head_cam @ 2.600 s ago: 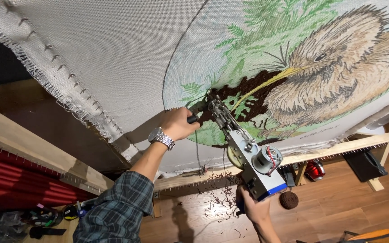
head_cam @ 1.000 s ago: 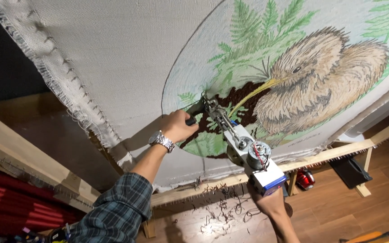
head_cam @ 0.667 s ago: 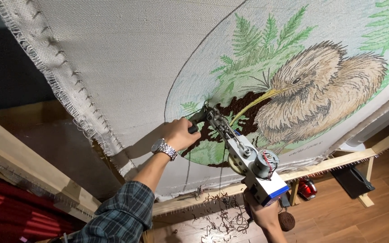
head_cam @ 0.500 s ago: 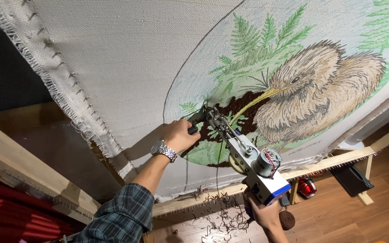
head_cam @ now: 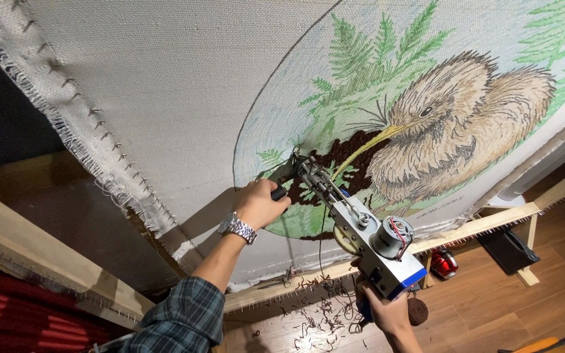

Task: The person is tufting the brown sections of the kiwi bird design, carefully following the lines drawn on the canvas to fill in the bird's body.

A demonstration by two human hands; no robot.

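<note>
While both hands are clamped on it, the silver metal tufting gun w/ exposed motor and blue base (head_cam: 361,235) sits tilted, needle end pressed against the stretched off-white backing cloth (head_cam: 165,78) at the lower left of the round outline, right where dark brown yarn patch (head_cam: 344,153) meets green fern leaves (head_cam: 367,59). Left hand (head_cam: 259,204) is closed round the black front grip near the needle; silver metal wristwatch (head_cam: 237,227) on that wrist, plaid blue-green sleeve (head_cam: 184,320) below it. Right hand (head_cam: 387,314) wraps the rear handle under the blue base, fingers mostly hidden by the gun body. Hands are apart, one at each end of the tool. Just right of the needle, the tan fluffy long-beaked bird design (head_cam: 459,124) fills the circle's mid. Cloth is pinned on a pale wooden frame (head_cam: 492,222); its lower bar runs behind the gun. Brown yarn scraps (head_cam: 315,314) lie scattered on the wood plank floor (head_cam: 531,314), and a small red object (head_cam: 444,263) sits on the floor near the frame leg.
</note>
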